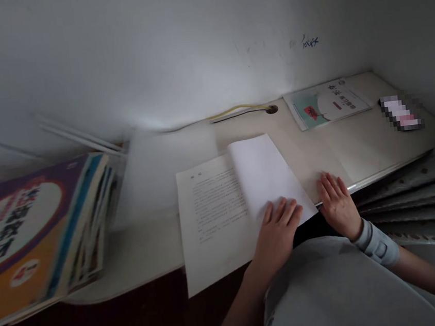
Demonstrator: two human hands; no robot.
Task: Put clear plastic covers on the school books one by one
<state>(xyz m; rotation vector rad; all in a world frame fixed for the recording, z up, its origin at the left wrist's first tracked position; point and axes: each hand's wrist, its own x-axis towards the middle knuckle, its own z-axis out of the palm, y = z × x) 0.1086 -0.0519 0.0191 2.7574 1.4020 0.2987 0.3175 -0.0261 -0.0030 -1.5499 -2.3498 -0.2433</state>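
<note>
My left hand (277,229) lies flat with fingers stretched on the folded-over blank half of a white paper sheet (260,179) at the desk's near edge. The other half of the sheet (210,210) shows printed text and hangs partly over the desk edge. My right hand (336,202) rests flat on the bare desk (356,148) just right of the paper, fingers extended, holding nothing. A grey cuff sits at its wrist.
A tilted stack of colourful books (34,229) leans at the left. A teal booklet (328,103) lies at the back right, a blurred item (401,112) beside it. A yellow cable (241,110) enters a desk hole. The wall stands close behind.
</note>
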